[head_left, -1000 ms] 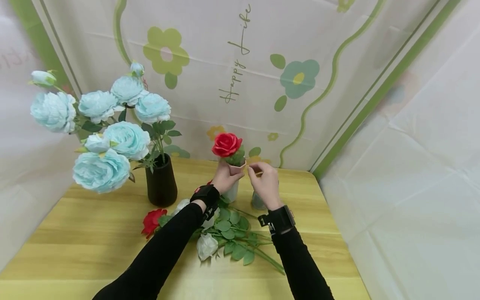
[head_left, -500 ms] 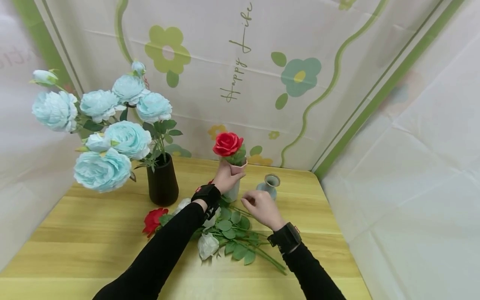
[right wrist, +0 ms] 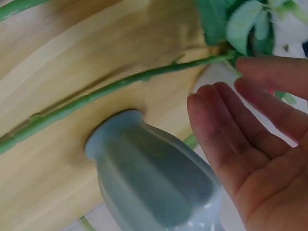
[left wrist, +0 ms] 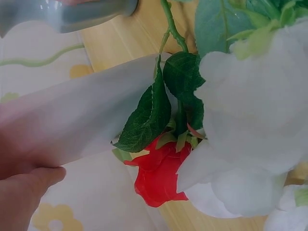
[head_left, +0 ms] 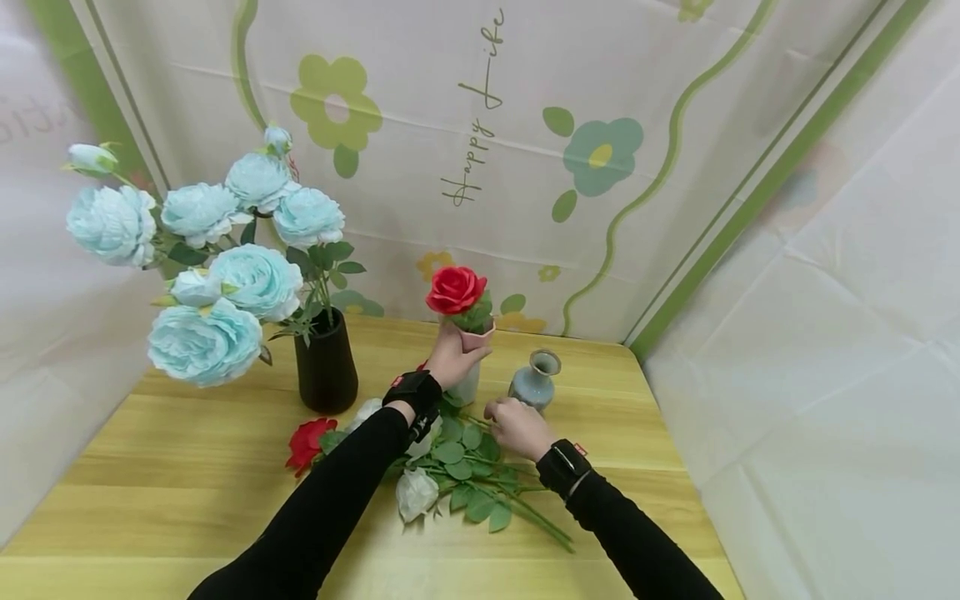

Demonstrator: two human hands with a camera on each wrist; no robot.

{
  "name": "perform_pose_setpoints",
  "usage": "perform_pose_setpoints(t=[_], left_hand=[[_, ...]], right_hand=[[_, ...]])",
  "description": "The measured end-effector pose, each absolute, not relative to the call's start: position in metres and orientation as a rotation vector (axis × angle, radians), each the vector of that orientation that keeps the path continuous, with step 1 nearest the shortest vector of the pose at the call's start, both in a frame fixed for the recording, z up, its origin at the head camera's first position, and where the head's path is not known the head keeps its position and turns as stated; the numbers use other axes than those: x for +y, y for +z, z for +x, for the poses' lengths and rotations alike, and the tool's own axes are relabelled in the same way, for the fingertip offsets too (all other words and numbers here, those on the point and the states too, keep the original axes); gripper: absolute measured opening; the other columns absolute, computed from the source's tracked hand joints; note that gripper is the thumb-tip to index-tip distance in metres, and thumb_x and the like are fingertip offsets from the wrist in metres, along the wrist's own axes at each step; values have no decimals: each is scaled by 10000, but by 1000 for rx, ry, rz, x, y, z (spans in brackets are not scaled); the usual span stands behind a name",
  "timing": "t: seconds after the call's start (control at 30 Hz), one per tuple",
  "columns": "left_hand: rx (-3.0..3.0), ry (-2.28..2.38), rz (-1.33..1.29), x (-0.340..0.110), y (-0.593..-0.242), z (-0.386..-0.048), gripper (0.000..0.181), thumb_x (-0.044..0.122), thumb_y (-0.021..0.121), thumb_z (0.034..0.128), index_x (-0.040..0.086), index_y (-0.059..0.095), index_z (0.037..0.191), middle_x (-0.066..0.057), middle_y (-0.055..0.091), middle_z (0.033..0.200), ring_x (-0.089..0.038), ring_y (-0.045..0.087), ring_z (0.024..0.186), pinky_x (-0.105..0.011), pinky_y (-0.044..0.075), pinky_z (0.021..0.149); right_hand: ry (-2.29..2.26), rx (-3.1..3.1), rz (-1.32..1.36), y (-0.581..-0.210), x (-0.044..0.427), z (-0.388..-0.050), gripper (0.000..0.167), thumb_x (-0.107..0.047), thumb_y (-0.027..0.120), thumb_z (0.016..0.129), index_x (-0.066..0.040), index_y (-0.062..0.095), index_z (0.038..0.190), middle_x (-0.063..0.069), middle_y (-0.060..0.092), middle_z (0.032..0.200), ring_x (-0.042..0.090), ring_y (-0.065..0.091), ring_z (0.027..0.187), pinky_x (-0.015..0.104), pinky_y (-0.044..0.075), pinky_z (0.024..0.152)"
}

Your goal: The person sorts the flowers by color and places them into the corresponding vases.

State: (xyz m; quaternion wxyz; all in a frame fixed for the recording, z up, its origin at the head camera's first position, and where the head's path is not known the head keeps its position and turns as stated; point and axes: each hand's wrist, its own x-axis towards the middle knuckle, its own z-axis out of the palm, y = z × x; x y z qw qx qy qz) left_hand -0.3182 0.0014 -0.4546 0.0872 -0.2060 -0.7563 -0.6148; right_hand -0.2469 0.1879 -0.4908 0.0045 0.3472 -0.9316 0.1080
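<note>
A red rose [head_left: 456, 290] stands in a pink-and-white vase [head_left: 467, 385], which my left hand [head_left: 450, 358] grips near the rim. In the left wrist view my left hand [left wrist: 24, 192] lies against the pale vase wall [left wrist: 91, 113], beside a lying red rose [left wrist: 161, 173] and white blooms [left wrist: 255, 101]. My right hand [head_left: 521, 428] is low over the green stems, just in front of the grey-blue vase [head_left: 534, 383]. The right wrist view shows the right hand [right wrist: 255, 144] with fingers loosely bent and nothing held, near a green stem [right wrist: 115, 89] and the grey-blue vase [right wrist: 154, 173].
A black vase [head_left: 326, 367] with pale blue flowers [head_left: 255, 279] stands at the left. On the wooden table [head_left: 187, 467] lie another red rose [head_left: 307, 444], a white rose [head_left: 416, 493] and leafy stems [head_left: 540, 517]. A patterned cloth [head_left: 420, 125] hangs behind.
My right hand has left the vase rim and come down toward the stems, uncovering the grey-blue vase. The left hand keeps its grip in the same place.
</note>
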Motion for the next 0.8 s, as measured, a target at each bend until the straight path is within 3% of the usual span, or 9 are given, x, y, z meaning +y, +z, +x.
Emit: perform_pose_setpoints(t=[0.23,0.47,0.8], left_hand=[[-2260,-1855,-599,2,-451,-316,767,-17,759,851,69,308,1466,-110,388,1445,-197,431,1293,-358,361,1080],[-2247,-1840,-630,2,-452,-316,721,-15,756,855,51,346,1444,-122,422,1418,-209,447,1279,-364,366,1079],[-2238,-1814,-645,1,-452,-314,713,-18,746,863,46,339,1445,-130,431,1409,-221,456,1275,-374,374,1075]], right_hand=[[145,-2854,1086,-504,187,-249,140,39,639,900,-40,717,986,101,645,885,215,656,779,291,557,622],[-12,-2782,1089,-520,186,-250,150,23,662,894,-111,670,826,46,571,730,187,599,635,282,481,476],[-60,-2775,1089,-528,187,-252,252,65,710,825,-149,616,732,15,536,685,160,558,578,258,415,433]])
